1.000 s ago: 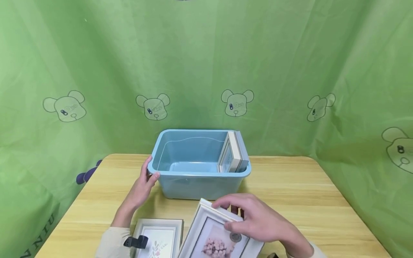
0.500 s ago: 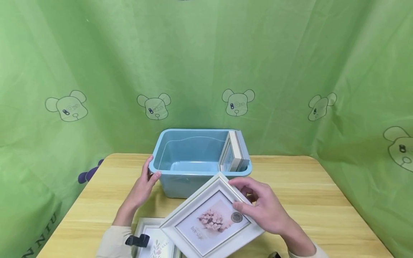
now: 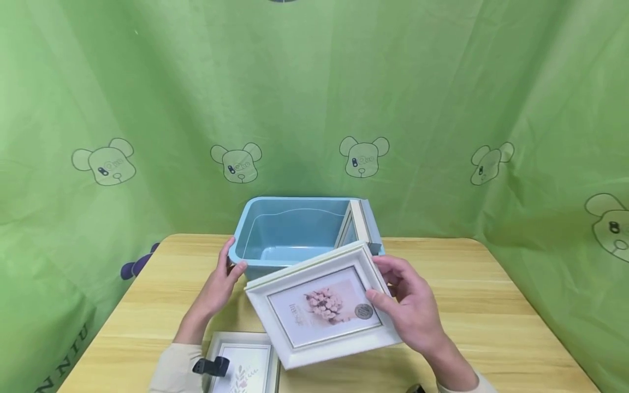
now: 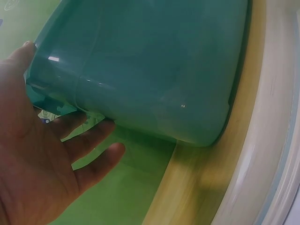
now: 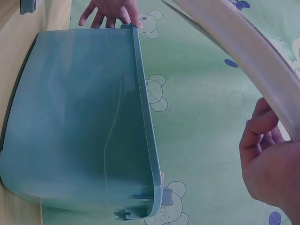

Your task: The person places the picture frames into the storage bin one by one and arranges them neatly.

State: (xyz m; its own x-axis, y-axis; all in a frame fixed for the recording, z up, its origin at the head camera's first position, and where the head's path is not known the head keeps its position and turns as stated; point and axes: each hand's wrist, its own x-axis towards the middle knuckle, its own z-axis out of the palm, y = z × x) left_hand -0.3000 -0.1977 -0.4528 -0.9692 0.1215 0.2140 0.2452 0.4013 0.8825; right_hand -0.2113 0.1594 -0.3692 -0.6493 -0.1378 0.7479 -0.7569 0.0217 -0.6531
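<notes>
My right hand (image 3: 415,311) grips a white picture frame (image 3: 329,357) by its right end, thumb on the front and fingers behind. The frame, with a pink flower print and a round grey sticker, is held tilted in the air before the blue plastic bin (image 3: 257,271). In the right wrist view the frame (image 5: 248,51) appears edge-on. My left hand (image 3: 214,289) holds the bin's front left corner, thumb at the rim; in the left wrist view its other fingers spread beside the bin wall (image 4: 154,70). Two picture frames (image 3: 361,224) stand on edge inside the bin's right end.
Another picture frame (image 3: 241,363) with a leaf print lies face up on the wooden table (image 3: 472,305), near the left forearm. A green curtain (image 3: 304,98) with bear heads hangs behind the table. A small dark object (image 3: 416,388) shows at the bottom edge.
My right hand has raised the white picture frame up from the table's front and turned it sideways, so it now overlaps the bin's front. The left hand has stayed on the bin.
</notes>
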